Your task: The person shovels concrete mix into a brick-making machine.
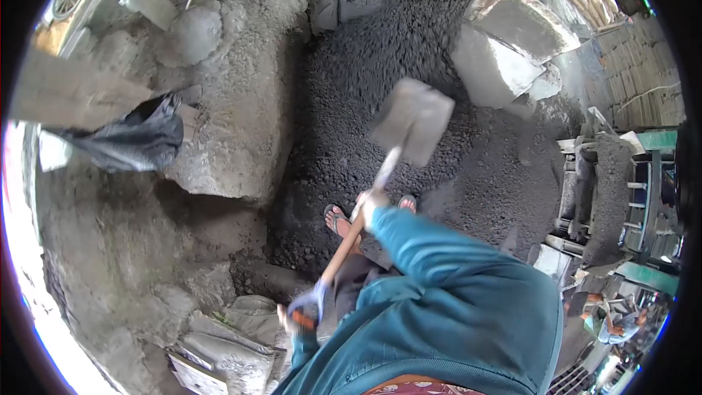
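A shovel (344, 252) with a wooden shaft and a squarish grey metal blade (418, 123) stretches away from my body over dark gravel (344, 88). My right hand (371, 205) is closed around the lower shaft, near the metal socket. At the top end, my left hand (292, 320) grips the pale handle, partly hidden by it and smeared by motion. The blade is blurred and looks bare. Just beyond it, the dark grains show streaks of motion.
A concrete block (245, 110) rises on the left, with a black plastic bag (139, 135) beside it. Stone slabs (504, 66) lie at the upper right. My sandalled foot (338, 221) stands on the gravel. Machinery (596, 190) stands right; another person (621, 325) is at lower right.
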`<action>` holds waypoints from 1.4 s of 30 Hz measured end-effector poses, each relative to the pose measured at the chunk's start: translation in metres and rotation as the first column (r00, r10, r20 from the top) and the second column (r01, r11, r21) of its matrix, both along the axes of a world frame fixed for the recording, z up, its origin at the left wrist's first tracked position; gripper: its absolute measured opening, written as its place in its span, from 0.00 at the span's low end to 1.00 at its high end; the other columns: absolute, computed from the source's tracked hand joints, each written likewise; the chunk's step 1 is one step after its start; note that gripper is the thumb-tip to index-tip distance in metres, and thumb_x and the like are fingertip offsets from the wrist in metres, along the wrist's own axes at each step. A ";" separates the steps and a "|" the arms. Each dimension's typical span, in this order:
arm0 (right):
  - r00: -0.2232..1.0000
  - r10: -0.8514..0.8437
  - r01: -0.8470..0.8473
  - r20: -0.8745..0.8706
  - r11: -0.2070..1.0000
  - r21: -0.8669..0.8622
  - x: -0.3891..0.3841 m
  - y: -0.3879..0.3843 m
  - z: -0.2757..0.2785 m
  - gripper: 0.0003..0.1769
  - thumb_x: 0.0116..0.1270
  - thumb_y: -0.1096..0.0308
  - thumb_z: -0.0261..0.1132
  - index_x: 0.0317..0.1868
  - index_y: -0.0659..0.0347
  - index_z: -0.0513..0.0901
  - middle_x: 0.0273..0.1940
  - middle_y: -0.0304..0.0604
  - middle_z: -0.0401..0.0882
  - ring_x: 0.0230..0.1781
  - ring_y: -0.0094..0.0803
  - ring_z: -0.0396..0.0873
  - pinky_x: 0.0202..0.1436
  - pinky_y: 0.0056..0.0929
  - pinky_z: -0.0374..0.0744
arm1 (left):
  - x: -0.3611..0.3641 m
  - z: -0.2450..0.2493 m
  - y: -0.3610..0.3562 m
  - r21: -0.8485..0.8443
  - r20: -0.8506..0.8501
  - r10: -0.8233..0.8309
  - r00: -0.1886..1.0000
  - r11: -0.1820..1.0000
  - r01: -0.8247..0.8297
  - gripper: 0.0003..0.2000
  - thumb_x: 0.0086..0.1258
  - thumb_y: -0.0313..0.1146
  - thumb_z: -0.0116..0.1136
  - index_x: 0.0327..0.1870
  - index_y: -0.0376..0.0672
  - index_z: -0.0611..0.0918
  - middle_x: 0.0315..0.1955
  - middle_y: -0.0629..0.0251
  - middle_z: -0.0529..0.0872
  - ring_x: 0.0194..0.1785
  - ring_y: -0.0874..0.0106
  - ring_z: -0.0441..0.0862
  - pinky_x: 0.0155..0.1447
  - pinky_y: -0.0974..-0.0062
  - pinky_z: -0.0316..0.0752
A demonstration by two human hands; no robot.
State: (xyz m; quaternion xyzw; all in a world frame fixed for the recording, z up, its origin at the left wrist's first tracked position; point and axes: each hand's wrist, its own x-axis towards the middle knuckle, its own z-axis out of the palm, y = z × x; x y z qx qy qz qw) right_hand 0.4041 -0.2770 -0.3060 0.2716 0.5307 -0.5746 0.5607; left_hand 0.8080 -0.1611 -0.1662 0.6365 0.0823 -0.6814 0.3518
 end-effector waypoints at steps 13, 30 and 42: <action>0.961 0.205 -0.200 0.188 0.979 -0.046 -0.021 -0.105 -0.147 0.13 0.73 0.56 0.59 0.32 0.54 0.73 0.22 0.36 0.71 0.23 0.34 0.76 0.28 0.41 0.78 | -0.058 -0.105 -0.097 -0.103 0.995 0.061 0.084 0.686 0.720 0.10 0.75 0.40 0.55 0.46 0.43 0.79 0.24 0.70 0.74 0.27 0.69 0.74 0.35 0.66 0.78; 0.865 -0.459 0.489 -0.203 0.862 0.133 -0.259 0.126 0.101 0.03 0.64 0.74 0.62 0.36 0.58 0.75 0.25 0.43 0.71 0.23 0.40 0.75 0.27 0.45 0.77 | -0.153 -0.154 -0.052 0.048 -0.278 -0.443 0.852 0.880 0.473 0.32 0.68 0.71 0.48 0.27 0.47 0.79 0.23 0.68 0.80 0.23 0.65 0.78 0.27 0.62 0.76; 0.327 -0.915 0.431 -0.237 0.367 -0.824 -0.564 0.269 0.415 0.04 0.70 0.68 0.53 0.37 0.56 0.73 0.24 0.44 0.75 0.26 0.42 0.76 0.37 0.45 0.80 | -0.663 0.217 -0.137 -0.926 0.375 -0.597 0.709 -0.277 0.257 0.25 0.75 0.54 0.47 0.38 0.36 0.83 0.21 0.65 0.78 0.22 0.77 0.73 0.25 0.81 0.63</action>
